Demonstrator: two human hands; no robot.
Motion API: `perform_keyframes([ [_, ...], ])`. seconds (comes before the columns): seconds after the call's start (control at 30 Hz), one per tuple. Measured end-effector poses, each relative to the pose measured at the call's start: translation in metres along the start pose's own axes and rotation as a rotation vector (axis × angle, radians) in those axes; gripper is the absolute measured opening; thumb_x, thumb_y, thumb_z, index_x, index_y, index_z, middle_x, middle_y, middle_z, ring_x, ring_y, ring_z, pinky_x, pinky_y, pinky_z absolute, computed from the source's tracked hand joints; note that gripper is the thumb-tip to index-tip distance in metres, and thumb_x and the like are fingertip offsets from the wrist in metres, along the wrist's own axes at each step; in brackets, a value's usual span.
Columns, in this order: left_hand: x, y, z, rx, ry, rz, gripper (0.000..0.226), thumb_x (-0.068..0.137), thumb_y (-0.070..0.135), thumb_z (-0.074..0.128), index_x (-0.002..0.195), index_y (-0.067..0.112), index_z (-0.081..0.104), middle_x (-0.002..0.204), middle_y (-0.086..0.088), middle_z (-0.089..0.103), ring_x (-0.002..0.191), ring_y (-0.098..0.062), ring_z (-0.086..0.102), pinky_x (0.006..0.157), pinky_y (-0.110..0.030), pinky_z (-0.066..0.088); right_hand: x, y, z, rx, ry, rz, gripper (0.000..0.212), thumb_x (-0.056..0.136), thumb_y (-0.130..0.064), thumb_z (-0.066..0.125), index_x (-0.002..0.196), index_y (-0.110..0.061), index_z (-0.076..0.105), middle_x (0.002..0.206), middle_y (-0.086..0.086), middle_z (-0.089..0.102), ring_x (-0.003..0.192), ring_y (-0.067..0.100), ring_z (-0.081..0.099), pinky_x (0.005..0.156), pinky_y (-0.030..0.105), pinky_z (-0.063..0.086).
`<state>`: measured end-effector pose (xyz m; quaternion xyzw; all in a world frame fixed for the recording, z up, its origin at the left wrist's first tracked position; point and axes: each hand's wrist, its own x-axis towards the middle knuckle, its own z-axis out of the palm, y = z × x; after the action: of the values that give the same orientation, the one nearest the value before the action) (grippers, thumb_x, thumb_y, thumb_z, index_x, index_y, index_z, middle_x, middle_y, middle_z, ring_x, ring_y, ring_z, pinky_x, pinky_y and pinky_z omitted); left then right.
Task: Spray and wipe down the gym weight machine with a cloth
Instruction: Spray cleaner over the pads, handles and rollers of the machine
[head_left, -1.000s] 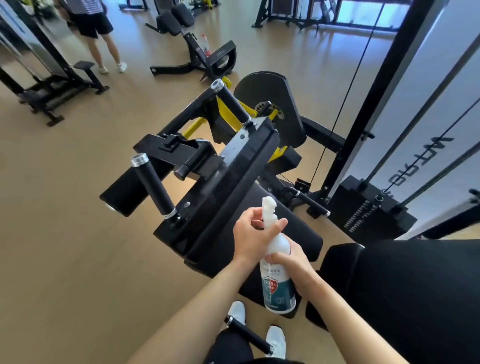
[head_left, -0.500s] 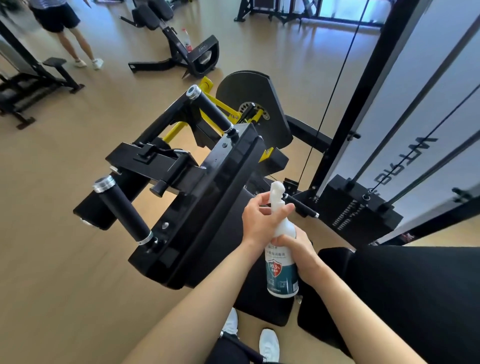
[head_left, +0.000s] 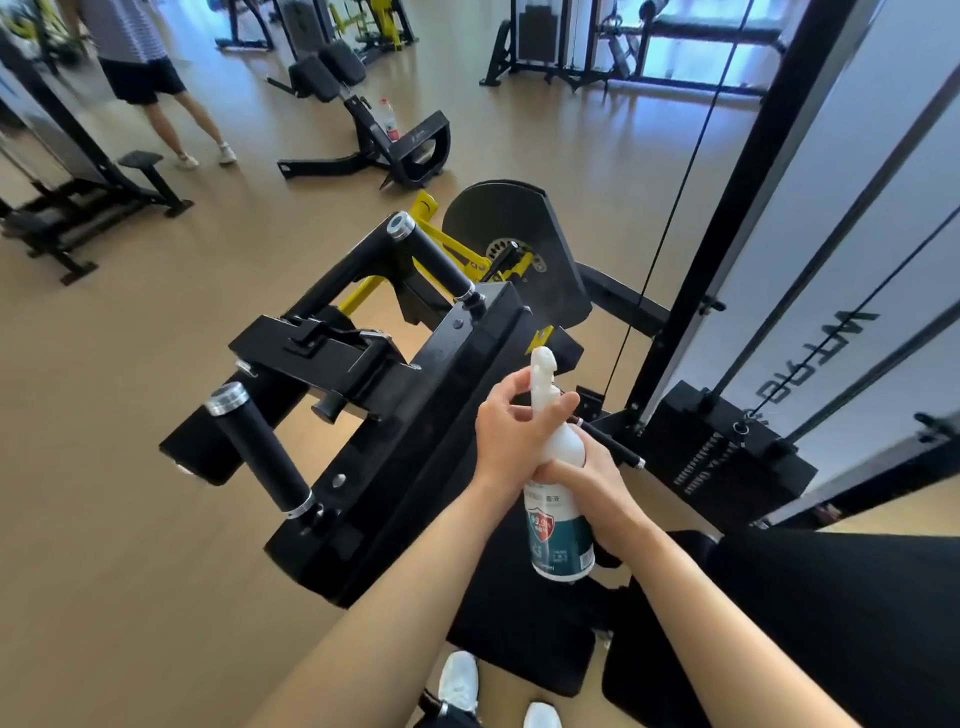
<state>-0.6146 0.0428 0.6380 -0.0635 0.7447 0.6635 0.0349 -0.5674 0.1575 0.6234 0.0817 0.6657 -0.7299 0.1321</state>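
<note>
A white spray bottle (head_left: 560, 530) with a green label stands upright over the black padded weight machine (head_left: 405, 431). My left hand (head_left: 511, 434) grips the bottle's neck and nozzle head, fingers curled round the trigger. Lower down, my right hand (head_left: 597, 488) wraps round the bottle's body from the right. A faint mist hangs beyond the nozzle near the machine's black disc (head_left: 511, 228). Two black handles (head_left: 260, 452) with metal caps stick out of the machine on the left. No cloth shows in view.
The weight stack and black frame (head_left: 727, 457) with cables stand at the right. A black seat pad (head_left: 857, 623) is at the lower right. Another bench (head_left: 374, 130) with a drink bottle and a person (head_left: 150, 78) stand further back on the wooden floor.
Both hands keep hold of the bottle and have stayed put over the pad. The view tilted up slightly, showing more of the far gym floor.
</note>
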Motion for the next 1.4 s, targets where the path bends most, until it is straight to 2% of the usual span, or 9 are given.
perform_keyframes([
  [0.1, 0.008, 0.021, -0.02, -0.085, 0.011, 0.047, 0.057, 0.085, 0.035, 0.082, 0.137, 0.019, 0.061, 0.096, -0.005, 0.077, 0.085, -0.017, 0.076, 0.078, -0.037, 0.065, 0.014, -0.022, 0.012, -0.152, -0.006, -0.088, 0.057, 0.064, -0.025, 0.084, 0.117, -0.02, 0.063, 0.1, 0.013, 0.074, 0.089, 0.03, 0.075, 0.081, 0.051, 0.063],
  [0.2, 0.017, 0.039, -0.042, -0.19, 0.04, 0.05, 0.046, 0.09, 0.027, 0.078, 0.133, 0.017, 0.064, 0.084, 0.007, 0.077, 0.082, -0.013, 0.074, 0.074, -0.033, 0.063, 0.028, -0.048, 0.023, -0.307, -0.019, -0.144, 0.055, 0.061, -0.03, 0.088, 0.109, -0.026, 0.062, 0.098, 0.008, 0.072, 0.084, 0.023, 0.074, 0.075, 0.046, 0.064],
  [0.47, 0.026, 0.047, -0.072, -0.332, 0.092, 0.026, 0.034, 0.091, 0.029, 0.075, 0.122, 0.016, 0.072, 0.082, 0.008, 0.077, 0.083, -0.011, 0.074, 0.077, -0.035, 0.06, 0.051, -0.076, 0.04, -0.557, -0.074, -0.147, 0.057, 0.055, -0.044, 0.084, 0.105, -0.034, 0.058, 0.1, 0.002, 0.067, 0.085, 0.02, 0.07, 0.072, 0.043, 0.064],
  [0.63, 0.032, 0.046, -0.081, -0.299, 0.018, 0.092, 0.018, 0.094, 0.034, 0.073, 0.11, 0.04, 0.069, 0.102, -0.002, 0.076, 0.103, -0.031, 0.073, 0.086, -0.049, 0.062, 0.052, -0.079, 0.047, -0.599, -0.016, -0.145, 0.054, 0.058, -0.043, 0.085, 0.103, -0.035, 0.058, 0.099, 0.0, 0.064, 0.086, 0.018, 0.068, 0.073, 0.042, 0.063],
  [0.77, 0.036, 0.048, -0.083, -0.359, -0.025, 0.032, 0.028, 0.088, 0.037, 0.078, 0.113, 0.026, 0.074, 0.105, -0.012, 0.076, 0.102, -0.03, 0.073, 0.089, -0.043, 0.062, 0.046, -0.076, 0.054, -0.59, 0.062, -0.15, 0.05, 0.059, -0.041, 0.085, 0.1, -0.034, 0.056, 0.094, -0.001, 0.065, 0.083, 0.017, 0.068, 0.071, 0.041, 0.062],
  [0.9, 0.034, 0.045, -0.082, -0.358, -0.024, 0.019, 0.019, 0.093, 0.024, 0.073, 0.111, 0.02, 0.074, 0.093, -0.003, 0.075, 0.089, -0.017, 0.07, 0.08, -0.03, 0.06, 0.039, -0.072, 0.056, -0.549, 0.053, -0.125, 0.047, 0.063, -0.034, 0.086, 0.1, -0.032, 0.058, 0.093, 0.003, 0.068, 0.08, 0.018, 0.071, 0.068, 0.039, 0.063],
  [1.1, 0.018, 0.038, -0.091, -0.325, -0.08, 0.072, 0.042, 0.087, 0.031, 0.076, 0.126, 0.018, 0.066, 0.109, 0.002, 0.069, 0.095, -0.016, 0.07, 0.085, -0.032, 0.06, 0.025, -0.067, 0.056, -0.573, 0.018, -0.1, 0.048, 0.059, -0.036, 0.086, 0.099, -0.032, 0.058, 0.093, 0.002, 0.068, 0.079, 0.019, 0.07, 0.068, 0.041, 0.063],
  [1.27, -0.015, 0.031, -0.096, -0.306, 0.003, 0.035, 0.034, 0.089, 0.023, 0.075, 0.117, 0.006, 0.069, 0.084, 0.012, 0.074, 0.081, -0.003, 0.069, 0.076, -0.024, 0.057, 0.002, -0.058, 0.06, -0.568, -0.054, -0.068, 0.047, 0.059, -0.033, 0.087, 0.098, -0.032, 0.06, 0.093, 0.004, 0.068, 0.079, 0.021, 0.07, 0.066, 0.038, 0.063],
  [1.4, -0.055, 0.019, -0.103, -0.276, 0.083, 0.029, 0.049, 0.075, 0.04, 0.079, 0.114, 0.011, 0.068, 0.083, 0.008, 0.075, 0.081, -0.007, 0.071, 0.077, -0.029, 0.059, -0.019, -0.043, 0.064, -0.585, -0.176, -0.037, 0.051, 0.058, -0.037, 0.086, 0.102, -0.036, 0.061, 0.096, 0.006, 0.069, 0.081, 0.023, 0.072, 0.067, 0.038, 0.063],
])
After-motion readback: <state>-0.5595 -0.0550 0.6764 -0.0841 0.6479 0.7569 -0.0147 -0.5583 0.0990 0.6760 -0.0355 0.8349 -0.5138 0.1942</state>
